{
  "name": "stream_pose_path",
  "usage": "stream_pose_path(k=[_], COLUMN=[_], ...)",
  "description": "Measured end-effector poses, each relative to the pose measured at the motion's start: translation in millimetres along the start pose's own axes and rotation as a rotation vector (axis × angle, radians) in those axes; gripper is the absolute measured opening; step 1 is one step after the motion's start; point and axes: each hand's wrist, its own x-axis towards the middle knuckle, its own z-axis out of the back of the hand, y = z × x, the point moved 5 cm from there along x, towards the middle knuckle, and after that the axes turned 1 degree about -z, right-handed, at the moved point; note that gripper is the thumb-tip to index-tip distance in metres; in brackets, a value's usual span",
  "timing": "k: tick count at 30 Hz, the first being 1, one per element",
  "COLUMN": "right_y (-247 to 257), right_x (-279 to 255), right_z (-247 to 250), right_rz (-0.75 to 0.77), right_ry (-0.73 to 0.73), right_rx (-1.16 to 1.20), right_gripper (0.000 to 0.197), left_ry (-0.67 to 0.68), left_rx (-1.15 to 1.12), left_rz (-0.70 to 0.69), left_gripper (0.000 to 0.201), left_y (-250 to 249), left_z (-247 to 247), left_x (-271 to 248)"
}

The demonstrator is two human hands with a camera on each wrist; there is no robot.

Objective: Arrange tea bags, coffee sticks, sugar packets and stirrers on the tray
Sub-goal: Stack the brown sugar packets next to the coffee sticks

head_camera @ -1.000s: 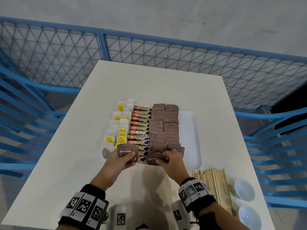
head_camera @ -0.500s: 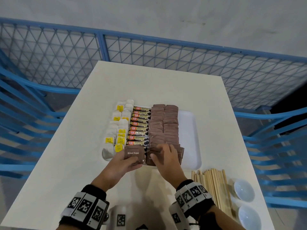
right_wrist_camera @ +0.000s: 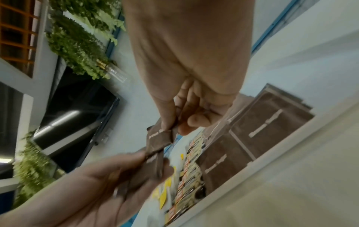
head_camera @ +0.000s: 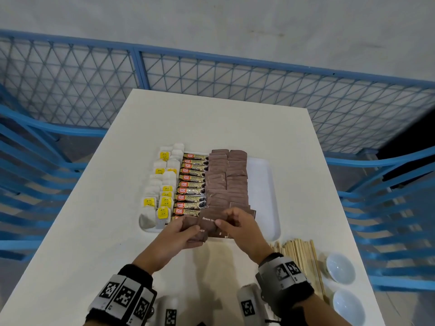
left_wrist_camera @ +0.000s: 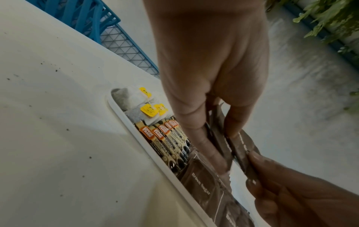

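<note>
A white tray [head_camera: 263, 184] on the table holds tea bags [head_camera: 162, 196] with yellow tags at its left, coffee sticks [head_camera: 191, 184] in a column beside them, and two columns of brown sugar packets [head_camera: 227, 180]. My left hand [head_camera: 181, 234] grips a small stack of brown sugar packets [head_camera: 204, 225] above the tray's near edge. My right hand [head_camera: 233, 222] pinches the top packet of that stack [right_wrist_camera: 159, 138] between thumb and fingers. In the left wrist view the held packets [left_wrist_camera: 239, 147] hang over the tray rim [left_wrist_camera: 147, 147]. Wooden stirrers [head_camera: 299, 257] lie on the table right of the tray.
Two small white bowls [head_camera: 340, 270] sit at the table's near right corner beside the stirrers. The tray's right strip is bare. Blue railings and mesh fence [head_camera: 211, 76] surround the white table [head_camera: 70, 231].
My right hand left the packets laid at the tray's near end and moved left to the stack in my left hand, which it now pinches. The left hand shifted slightly right.
</note>
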Motion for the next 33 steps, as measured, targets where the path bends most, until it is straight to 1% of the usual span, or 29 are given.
stream_pose_path(k=[3, 6, 8, 11, 14, 16, 20, 24, 28, 33], right_y=[-6, -18, -25, -31, -37, -39, -37, -32, -32, -29], right_x=[0, -2, -4, -7, -6, -5, -6, -8, -6, -5], right_z=[23, 45, 54, 60, 60, 59, 58, 50, 44, 43], right_rz=[-0.006, -0.018, -0.022, -0.006, 0.014, 0.043, 0.132, 0.243, 0.281, 0.279], right_ry=[-0.068, -0.114, -0.114, -0.094, -0.093, -0.101, -0.158, -0.196, -0.196, -0.218], right_rx=[-0.095, -0.276, -0.377, -0.509, -0.614, -0.676, -0.732, -0.857, -0.939, -0.952], right_gripper=[0.011, 0.019, 0.015, 0.008, 0.01, 0.013, 0.022, 0.032, 0.037, 0.05], left_ry=[-0.056, -0.099, -0.1, -0.067, -0.058, -0.062, -0.044, -0.054, -0.085, -0.096], left_rx=[0.113, 0.417, 0.55, 0.611, 0.683, 0.773, 0.97, 1.163, 1.244, 1.329], left_rz=[-0.002, -0.098, -0.165, -0.252, -0.325, -0.385, -0.463, -0.591, -0.604, -0.648], left_gripper=[0.016, 0.019, 0.022, 0.026, 0.016, 0.012, 0.019, 0.026, 0.045, 0.054], left_y=[7, 9, 7, 3, 0, -1, 0, -2, 2, 2], left_z=[4, 6, 0, -11, -20, -25, -33, -39, -38, -42], left_x=[9, 18, 20, 26, 35, 42, 52, 51, 47, 44])
